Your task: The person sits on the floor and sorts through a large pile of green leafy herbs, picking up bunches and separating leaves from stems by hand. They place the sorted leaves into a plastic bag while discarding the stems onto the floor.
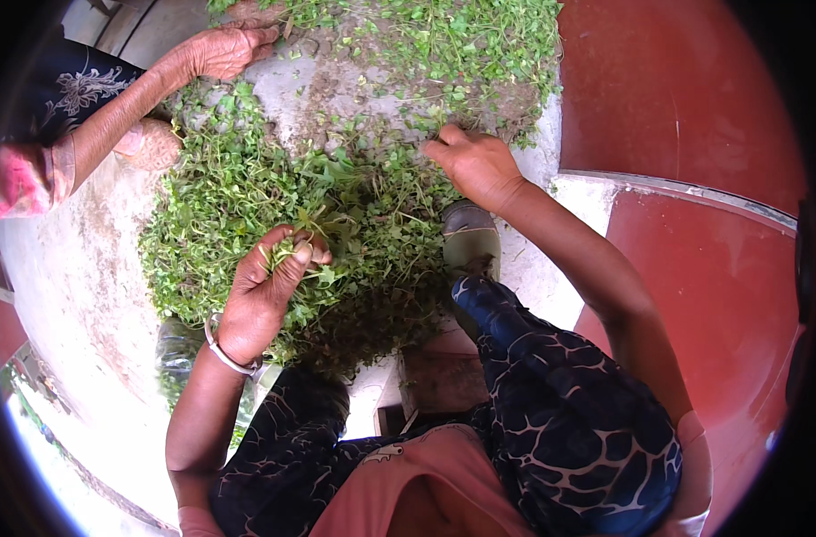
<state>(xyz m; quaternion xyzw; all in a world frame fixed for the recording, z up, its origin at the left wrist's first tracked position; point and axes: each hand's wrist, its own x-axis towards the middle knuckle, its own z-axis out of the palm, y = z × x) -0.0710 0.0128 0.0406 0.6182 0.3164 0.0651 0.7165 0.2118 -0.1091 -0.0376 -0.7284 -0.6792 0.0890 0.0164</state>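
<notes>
A broad pile of leafy green plants (220, 197) with thin stems lies on the ground in front of me. My left hand (269, 282) is closed round a small bunch of leafy stems (281, 253), held above the pile's near part. It wears a pale bangle (218, 349) at the wrist. Farther off and to the right, my right hand (478, 168) reaches to the pile's edge with thumb and fingers pinched together. Whatever lies between those fingertips is too small to make out.
Another person's hand (227, 52) works at the far left of the plants, with a foot (148, 143) beside the pile. More greens (479, 36) lie scattered beyond. My shoe (470, 237) touches the pile's right edge. Red flooring (685, 286) spans the right side.
</notes>
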